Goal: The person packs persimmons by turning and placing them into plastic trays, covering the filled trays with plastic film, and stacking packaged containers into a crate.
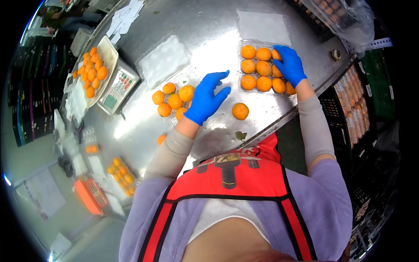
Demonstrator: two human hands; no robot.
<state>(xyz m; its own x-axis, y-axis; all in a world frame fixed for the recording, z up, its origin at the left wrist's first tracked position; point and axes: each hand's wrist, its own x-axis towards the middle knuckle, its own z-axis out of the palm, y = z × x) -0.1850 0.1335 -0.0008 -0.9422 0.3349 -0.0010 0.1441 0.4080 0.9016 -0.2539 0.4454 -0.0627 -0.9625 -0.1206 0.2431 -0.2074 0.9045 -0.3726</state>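
Both hands wear blue gloves. My left hand (208,97) hovers over the metal table beside a loose group of oranges (175,101), its fingers apart and nothing in them. To its right, a single orange (240,111) lies on the table. My right hand (288,63) rests on the right side of a clear plastic tray (256,92) filled with rows of oranges. Its fingers spread over the fruit there and partly hide some of it. The tray's clear lid (263,27) lies open behind it.
Another clear container (163,57) lies behind the loose oranges. At the left stands a scale (118,89) with a pan of oranges (92,70). An orange device (91,195) sits lower left, near a packed tray (122,175). Crates (349,102) stand at the right.
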